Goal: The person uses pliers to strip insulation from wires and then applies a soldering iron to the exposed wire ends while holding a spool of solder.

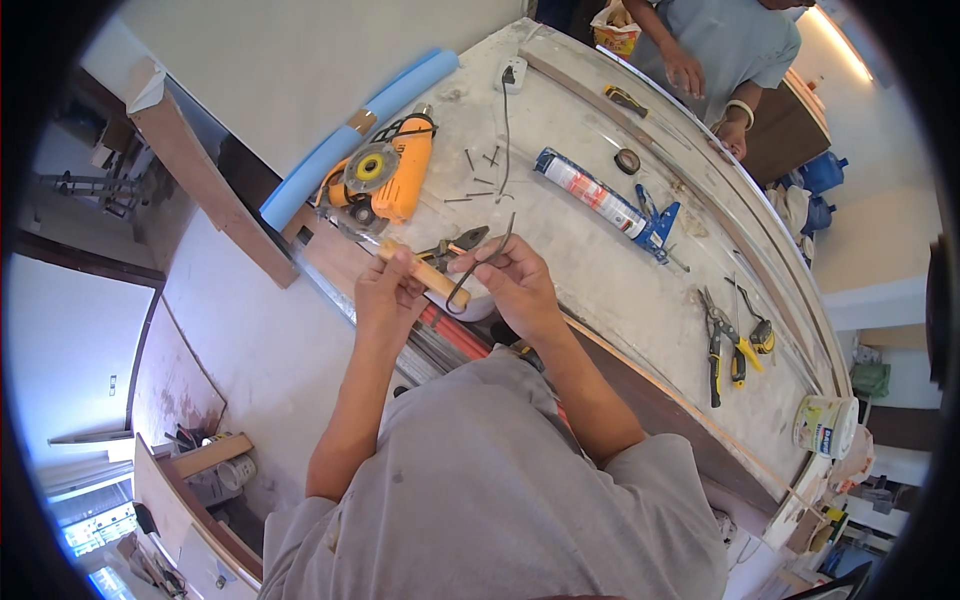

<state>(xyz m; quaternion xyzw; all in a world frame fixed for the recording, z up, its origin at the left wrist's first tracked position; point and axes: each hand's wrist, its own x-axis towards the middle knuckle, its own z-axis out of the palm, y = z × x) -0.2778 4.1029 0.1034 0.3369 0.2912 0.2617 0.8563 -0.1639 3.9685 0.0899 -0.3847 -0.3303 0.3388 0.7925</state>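
My left hand [391, 290] grips a short, light wooden rod [440, 283] near its far-left end. Between the thumb and fingers of my right hand [518, 285] is a thin dark cord or strip [487, 262]; its lower end curls round the rod's near end. I cannot tell whether it is tied there. Just behind the rod lie dark pliers [452, 246], partly hidden by my hands. An orange angle grinder [404, 168] rests farther off to the left, beside a grey disc [371, 168].
Several screws [483, 181], a caulking gun [600, 200], tape roll [627, 161], snips [716, 340] and a plastic tub [825, 426] are on the worktop [560, 262]. A blue foam roll [360, 130] lies at its left edge. Another person's hand [684, 72] is across the worktop.
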